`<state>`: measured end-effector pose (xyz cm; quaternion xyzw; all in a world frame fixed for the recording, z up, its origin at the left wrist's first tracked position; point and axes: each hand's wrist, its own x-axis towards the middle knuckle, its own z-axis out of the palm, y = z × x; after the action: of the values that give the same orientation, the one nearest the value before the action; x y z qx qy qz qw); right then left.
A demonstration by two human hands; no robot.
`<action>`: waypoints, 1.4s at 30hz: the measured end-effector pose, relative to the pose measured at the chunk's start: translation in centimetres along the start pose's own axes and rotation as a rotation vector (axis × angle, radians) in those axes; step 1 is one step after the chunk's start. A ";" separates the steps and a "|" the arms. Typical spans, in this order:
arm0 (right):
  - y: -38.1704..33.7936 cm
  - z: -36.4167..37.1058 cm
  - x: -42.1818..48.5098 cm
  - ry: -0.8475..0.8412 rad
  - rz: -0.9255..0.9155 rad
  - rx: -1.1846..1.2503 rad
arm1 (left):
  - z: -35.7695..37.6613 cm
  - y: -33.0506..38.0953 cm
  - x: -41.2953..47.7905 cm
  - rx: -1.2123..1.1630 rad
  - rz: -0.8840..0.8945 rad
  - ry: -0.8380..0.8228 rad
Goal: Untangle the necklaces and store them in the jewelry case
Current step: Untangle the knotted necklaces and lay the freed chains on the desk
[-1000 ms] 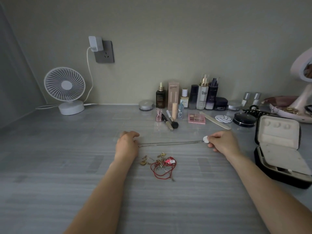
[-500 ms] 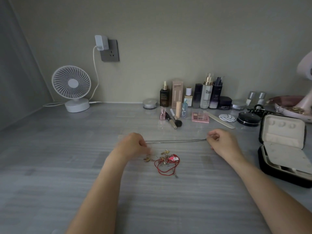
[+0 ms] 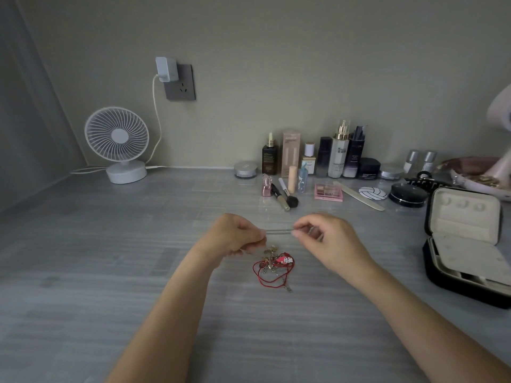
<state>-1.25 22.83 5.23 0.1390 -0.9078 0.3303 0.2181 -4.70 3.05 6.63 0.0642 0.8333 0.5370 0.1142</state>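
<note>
A thin silver necklace chain (image 3: 279, 231) is stretched in a short span between my two hands above the grey table. My left hand (image 3: 232, 235) pinches one end and my right hand (image 3: 322, 236) pinches the other; the round pendant is hidden. Just below them lies a tangle of necklaces (image 3: 273, 265) with a red cord, a red charm and gold pieces. The black jewelry case (image 3: 467, 244) stands open at the right, its cream lining showing.
Cosmetics bottles (image 3: 341, 153), a makeup brush (image 3: 287, 196), a pink palette (image 3: 328, 192), a nail file (image 3: 359, 196) and a black compact (image 3: 407, 194) line the back of the table. A white fan (image 3: 117, 142) stands at the back left, a pink mirror base (image 3: 481, 175) far right.
My hands have come much closer together, so the chain span between them is now short. The white round pendant seen by my right fingers a second ago is out of sight.
</note>
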 end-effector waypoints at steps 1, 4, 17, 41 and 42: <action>-0.6 0.2 -0.2 -0.039 -0.035 0.001 | 0.5 0.2 0.0 -0.064 -0.007 -0.018; -1.6 1.1 -0.6 -0.126 -0.095 -0.053 | 1.6 0.4 -0.1 -0.173 -0.031 -0.064; -1.3 1.2 -0.1 0.012 -0.031 0.156 | 2.3 0.8 -0.5 -0.168 -0.004 -0.053; -2.1 -1.7 1.1 0.043 0.315 0.718 | 3.9 0.6 -0.4 -0.307 0.232 -0.061; -2.1 -1.7 1.1 0.039 0.326 0.728 | 4.0 0.7 -0.5 -0.306 0.252 -0.073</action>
<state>-0.86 22.30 8.04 0.0548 -0.7370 0.6635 0.1164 -3.19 6.74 5.74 0.1696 0.7226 0.6648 0.0846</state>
